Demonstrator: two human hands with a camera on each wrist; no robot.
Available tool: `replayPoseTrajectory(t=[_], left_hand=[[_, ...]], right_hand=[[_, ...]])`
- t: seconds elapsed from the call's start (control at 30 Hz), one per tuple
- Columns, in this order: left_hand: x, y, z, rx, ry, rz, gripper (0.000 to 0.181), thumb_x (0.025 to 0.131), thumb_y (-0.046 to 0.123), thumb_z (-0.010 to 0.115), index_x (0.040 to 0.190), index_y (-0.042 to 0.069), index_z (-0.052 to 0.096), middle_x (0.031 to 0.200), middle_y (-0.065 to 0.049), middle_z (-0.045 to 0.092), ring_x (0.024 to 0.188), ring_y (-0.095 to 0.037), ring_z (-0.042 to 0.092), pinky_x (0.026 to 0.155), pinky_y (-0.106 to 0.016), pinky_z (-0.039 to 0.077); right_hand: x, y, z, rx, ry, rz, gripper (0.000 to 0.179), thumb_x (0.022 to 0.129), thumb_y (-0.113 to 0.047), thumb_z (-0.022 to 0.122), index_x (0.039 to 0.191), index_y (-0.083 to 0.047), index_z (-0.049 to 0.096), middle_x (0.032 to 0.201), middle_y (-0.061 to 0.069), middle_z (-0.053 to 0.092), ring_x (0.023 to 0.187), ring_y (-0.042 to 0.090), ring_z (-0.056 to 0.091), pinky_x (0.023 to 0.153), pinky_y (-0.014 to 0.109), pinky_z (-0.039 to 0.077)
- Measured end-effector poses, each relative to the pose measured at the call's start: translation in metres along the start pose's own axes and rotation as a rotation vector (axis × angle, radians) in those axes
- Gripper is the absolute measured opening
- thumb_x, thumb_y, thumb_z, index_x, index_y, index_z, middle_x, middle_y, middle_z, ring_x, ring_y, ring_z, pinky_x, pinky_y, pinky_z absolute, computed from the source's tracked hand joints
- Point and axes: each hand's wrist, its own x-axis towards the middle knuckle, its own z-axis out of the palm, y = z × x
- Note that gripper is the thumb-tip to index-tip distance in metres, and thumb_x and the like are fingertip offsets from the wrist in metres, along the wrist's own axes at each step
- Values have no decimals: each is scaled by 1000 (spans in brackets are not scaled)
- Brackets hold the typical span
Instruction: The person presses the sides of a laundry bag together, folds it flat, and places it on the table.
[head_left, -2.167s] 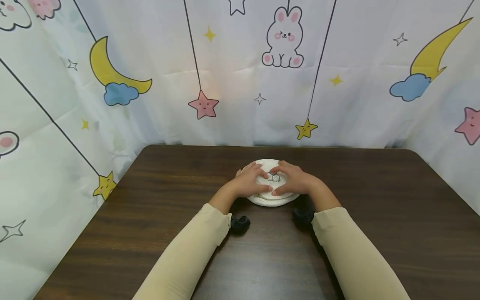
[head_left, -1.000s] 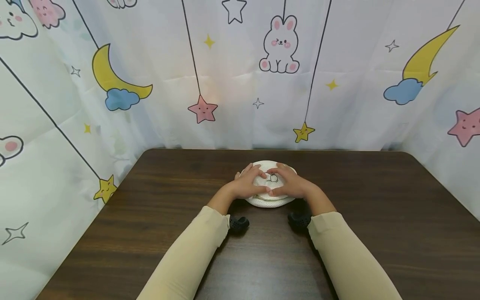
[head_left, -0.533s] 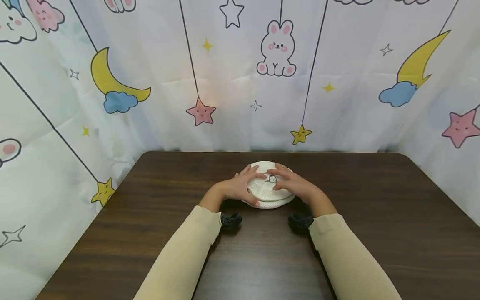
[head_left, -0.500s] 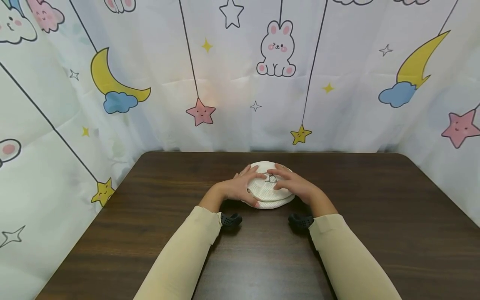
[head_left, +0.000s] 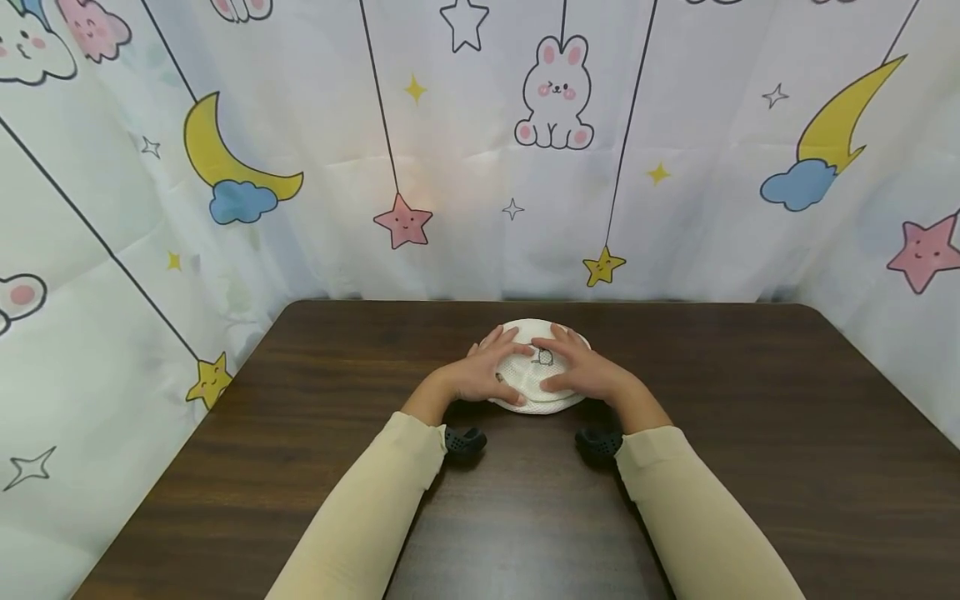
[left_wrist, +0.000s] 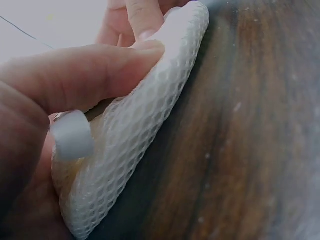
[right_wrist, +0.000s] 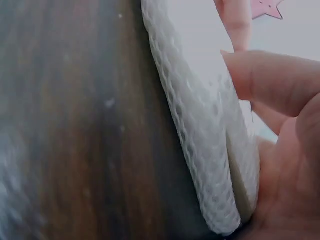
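Note:
A rounded white mesh laundry bag (head_left: 527, 372) with a small dark drawing on top lies on the table between both hands. My left hand (head_left: 478, 377) holds its left side, fingers spread over the far edge and thumb near the front rim. On the right side, my right hand (head_left: 591, 372) holds it with curved fingers, its thumb on top. The left wrist view has the left thumb (left_wrist: 95, 72) pressing the honeycomb mesh, beside a small white tag (left_wrist: 72, 135). In the right wrist view the right thumb (right_wrist: 275, 80) touches the bag above a fold along its side.
The dark wood-grain table (head_left: 360, 358) extends around the bag. Black perforated wrist straps (head_left: 465, 442) show beneath both cuffs. Behind the table hangs a white curtain (head_left: 480, 250) printed with moons, stars and a bunny.
The thumbs, close together at first, moved apart as the left thumb slid toward the front rim; since half a second ago they have come slightly nearer. The bag stays between the hands.

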Motion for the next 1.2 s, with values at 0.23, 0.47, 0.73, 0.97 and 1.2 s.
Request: replayPoseTrajectory(t=[0.23,0.47,0.73,0.97,1.2], left_hand=[[1,5,-1,10,34,-16,69,82,36,75,143,24,46,167,1,5,153,-19,-12,119,-59,-2],[0,5,-2,-15,34,-17,71,81,35,76,144,23,46,167,0,6,153,-20,-11,119,-60,-2],[1,1,0,-89,18,-28,58,91,39,57,145,24,47,167,1,6,153,-19,-12,118,-59,-4],[5,-2,4,-146,52,-60,49,93,17,41,140,25,53,166,5,10,153,-18,-11,119,-56,-7],[8,3,5,-119,127,-73,41,91,12,54,131,20,59,165,-1,18,154,-22,-5,118,-60,-2]], right_hand=[[1,-12,2,-197,-2,25,75,94,-31,63,157,-16,25,165,20,-4,149,45,-10,107,78,4],[-4,-8,0,-66,-64,51,73,99,-39,54,159,-23,17,166,8,-10,149,36,-21,109,74,-6],[-8,5,-5,307,-72,95,62,97,-8,35,155,-30,31,165,-12,-4,150,21,-23,118,60,-2],[-8,6,-6,202,-74,57,71,91,1,43,156,-24,32,167,-3,-3,151,28,-20,110,57,13],[-6,3,-10,7,13,-1,65,90,-2,61,151,-15,41,165,11,13,152,38,4,113,58,23]])
